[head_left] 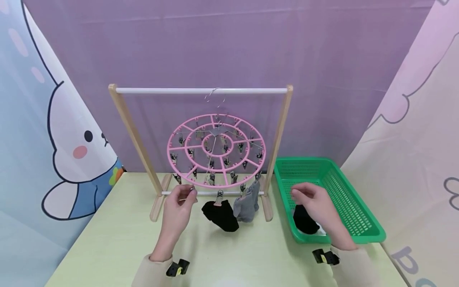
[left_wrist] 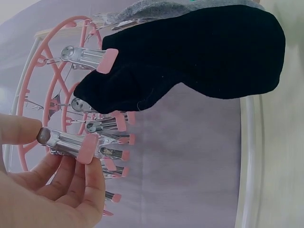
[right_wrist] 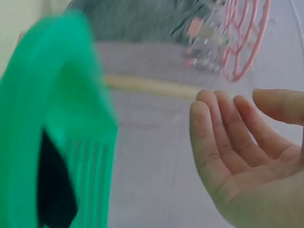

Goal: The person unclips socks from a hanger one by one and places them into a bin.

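Observation:
My left hand (head_left: 176, 213) is at the front left edge of a pink round drying hanger (head_left: 168, 148). In the left wrist view its thumb and fingers pinch a metal clip (left_wrist: 66, 144) with pink tips, and nothing is between those tips. To its right a black sock (head_left: 223, 216) hangs from another clip, and beside that hangs a grey sock (head_left: 247, 205). My right hand (head_left: 320, 204) is over the near end of a green basket (head_left: 374, 229), fingers loosely bent and holding nothing. Below it in the basket lies another black sock (head_left: 305, 221), partly hidden by the hand.
The hanger hangs by its hook from the white bar (head_left: 161, 91) of a wooden stand (head_left: 134, 137) on the pale table (head_left: 122, 239). Several bare clips (head_left: 212, 178) dangle from its rings. A purple cloth (head_left: 322, 59) hangs behind, with printed cloths at both sides.

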